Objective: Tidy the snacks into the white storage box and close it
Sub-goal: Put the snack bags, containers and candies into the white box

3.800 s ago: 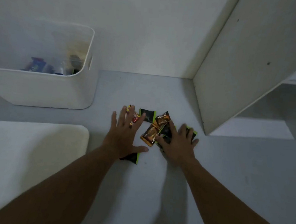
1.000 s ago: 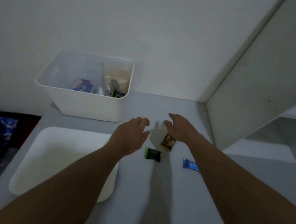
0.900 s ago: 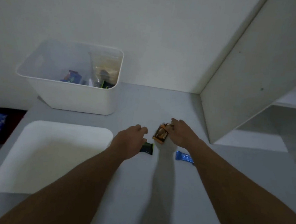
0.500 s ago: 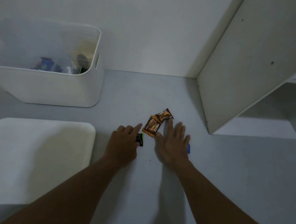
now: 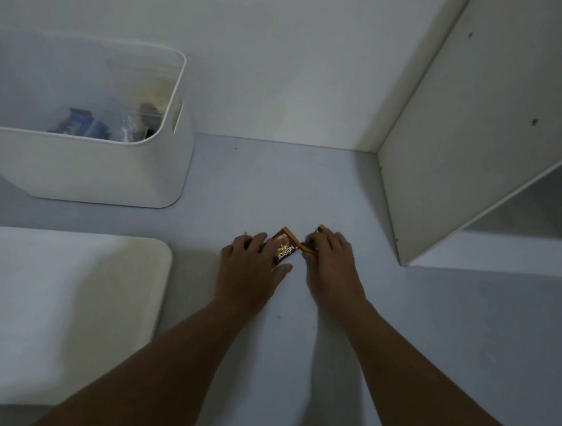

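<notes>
The brown-and-orange snack packet point(image 5: 284, 249) under the left hand point(image 5: 250, 268) reads something like "Nextar"; the lettering is small and not sure. The left hand's fingers curl over it and a dark packet beneath. The right hand point(image 5: 331, 265) pinches a second orange packet point(image 5: 311, 241) on the grey table point(image 5: 433, 330). Half a second ago both hands lay flatter, and a blue wrapper showed by the right hand. The white storage box point(image 5: 104, 175) stands open at the far left, its lid point(image 5: 57, 311) flat nearby.

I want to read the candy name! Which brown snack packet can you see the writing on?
The brown packet by the left hand, between the two hands, shows pale lettering. The other brown packet sits mostly hidden under the right hand.
</notes>
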A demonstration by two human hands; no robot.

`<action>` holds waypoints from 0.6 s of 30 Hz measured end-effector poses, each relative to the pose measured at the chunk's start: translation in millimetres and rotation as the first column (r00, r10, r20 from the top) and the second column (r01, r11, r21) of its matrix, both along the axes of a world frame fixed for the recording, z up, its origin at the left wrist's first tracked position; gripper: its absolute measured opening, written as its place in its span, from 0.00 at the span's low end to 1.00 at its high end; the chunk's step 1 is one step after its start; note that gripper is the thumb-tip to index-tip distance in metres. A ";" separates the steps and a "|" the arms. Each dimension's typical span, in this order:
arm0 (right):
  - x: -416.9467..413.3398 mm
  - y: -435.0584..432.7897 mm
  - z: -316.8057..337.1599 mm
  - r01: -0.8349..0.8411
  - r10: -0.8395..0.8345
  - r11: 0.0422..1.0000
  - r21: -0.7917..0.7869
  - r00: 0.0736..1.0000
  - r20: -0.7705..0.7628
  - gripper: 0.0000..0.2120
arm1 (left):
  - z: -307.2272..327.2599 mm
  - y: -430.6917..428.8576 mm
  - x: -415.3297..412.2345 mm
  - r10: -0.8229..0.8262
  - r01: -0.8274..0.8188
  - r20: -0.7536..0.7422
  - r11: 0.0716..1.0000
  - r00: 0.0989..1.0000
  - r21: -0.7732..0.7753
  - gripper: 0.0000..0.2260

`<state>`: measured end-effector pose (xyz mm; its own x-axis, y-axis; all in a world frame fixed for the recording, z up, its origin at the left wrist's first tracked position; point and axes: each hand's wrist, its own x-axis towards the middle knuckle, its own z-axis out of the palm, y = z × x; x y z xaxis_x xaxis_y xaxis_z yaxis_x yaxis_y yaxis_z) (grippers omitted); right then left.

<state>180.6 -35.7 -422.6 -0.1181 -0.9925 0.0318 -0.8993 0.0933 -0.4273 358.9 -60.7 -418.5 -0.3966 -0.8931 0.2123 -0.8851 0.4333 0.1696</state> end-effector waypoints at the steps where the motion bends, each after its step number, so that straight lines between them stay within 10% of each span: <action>1: -0.3 1.8 0.5 0.006 -0.007 1.000 -0.020 1.000 -0.001 0.12 | -1.5 -3.1 -2.4 0.007 -0.007 -0.001 1.000 1.000 -0.009 0.19; 11: 5.2 34.4 -2.1 0.236 -0.258 0.965 -0.112 0.928 -0.270 0.13 | -15.1 -13.3 13.1 -0.010 0.032 0.144 0.988 0.989 -0.154 0.16; 18: 8.3 34.2 7.2 0.113 -0.113 0.993 -0.014 0.959 -0.258 0.16 | -15.3 -12.8 29.0 -0.163 0.173 0.065 0.962 0.984 -0.212 0.16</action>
<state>188.9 -1.5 -415.4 -0.2177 -0.9731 0.0753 -0.9625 0.2013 -0.1820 387.8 -73.5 -433.8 -0.5511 -0.7476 0.3706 -0.8011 0.5984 0.0160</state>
